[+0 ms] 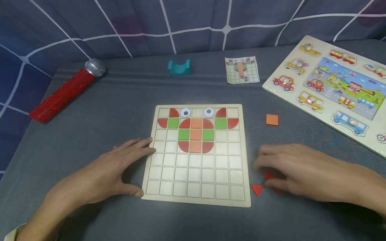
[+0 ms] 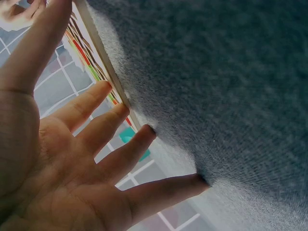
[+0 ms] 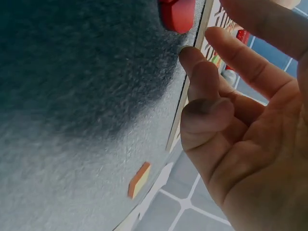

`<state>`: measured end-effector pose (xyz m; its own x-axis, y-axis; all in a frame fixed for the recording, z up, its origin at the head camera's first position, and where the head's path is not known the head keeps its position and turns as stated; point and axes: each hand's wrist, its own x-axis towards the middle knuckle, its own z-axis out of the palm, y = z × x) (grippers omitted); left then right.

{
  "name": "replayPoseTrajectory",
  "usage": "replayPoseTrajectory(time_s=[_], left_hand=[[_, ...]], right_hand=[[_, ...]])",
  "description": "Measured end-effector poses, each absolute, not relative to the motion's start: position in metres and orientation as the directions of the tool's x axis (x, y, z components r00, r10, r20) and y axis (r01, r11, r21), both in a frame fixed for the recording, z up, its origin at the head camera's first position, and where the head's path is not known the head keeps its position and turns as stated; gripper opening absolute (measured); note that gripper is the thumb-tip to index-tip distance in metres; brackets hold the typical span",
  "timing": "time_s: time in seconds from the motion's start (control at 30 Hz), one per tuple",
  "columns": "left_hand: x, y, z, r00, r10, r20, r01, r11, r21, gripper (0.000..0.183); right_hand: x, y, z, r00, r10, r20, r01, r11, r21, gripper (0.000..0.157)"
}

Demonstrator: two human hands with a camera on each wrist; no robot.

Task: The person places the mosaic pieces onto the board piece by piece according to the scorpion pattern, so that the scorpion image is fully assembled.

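Note:
A square wooden grid board (image 1: pixel 193 189) lies in the middle, its upper cells filled with red, green and orange pieces and two googly eyes (image 1: pixel 185 112). My left hand (image 1: pixel 96 175) spreads its fingers along the board's left edge, thumb at the lower corner and fingertips at the rim. Right of the board, my right hand (image 1: pixel 297 172) hovers low over several red pieces (image 1: pixel 269 175), partly covering them. Its fingers are loosely bent with nothing between them in the right wrist view. A red triangle (image 1: pixel 256 189) lies between that hand and the board.
An orange square (image 1: pixel 272 119) lies beyond my right hand. A picture card (image 1: pixel 242 70) and a teal holder (image 1: pixel 179 68) stand at the back. A red microphone (image 1: pixel 67 92) lies at left, a vehicle knob puzzle (image 1: pixel 295 97) at right. A checked curtain (image 1: pixel 199 18) hangs behind the table.

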<state>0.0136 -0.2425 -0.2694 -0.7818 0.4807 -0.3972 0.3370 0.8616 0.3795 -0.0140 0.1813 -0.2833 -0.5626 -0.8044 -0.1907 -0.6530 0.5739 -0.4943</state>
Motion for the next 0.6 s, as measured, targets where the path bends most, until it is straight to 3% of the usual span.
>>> replayPoseTrajectory(time_s=[0.2,0.4,0.6], left_hand=[[0.013,-0.243,-0.270,-0.781,0.484,-0.394,0.339,0.859,0.383,0.102],[0.013,-0.243,-0.270,-0.781,0.476,-0.403,0.332,0.865,0.377,0.103],[0.015,-0.243,-0.269,-0.784,0.476,-0.399,0.330,0.863,0.382,0.102]], right_hand=[[-0.020,0.190,-0.284,-0.677,-0.730,-0.086,-0.655,0.652,-0.382,0.033],[-0.048,0.199,-0.287,-0.815,-0.574,-0.085,-0.511,0.780,-0.362,0.036],[-0.066,0.206,-0.291,-0.847,-0.517,-0.128,-0.442,0.816,-0.373,0.039]])
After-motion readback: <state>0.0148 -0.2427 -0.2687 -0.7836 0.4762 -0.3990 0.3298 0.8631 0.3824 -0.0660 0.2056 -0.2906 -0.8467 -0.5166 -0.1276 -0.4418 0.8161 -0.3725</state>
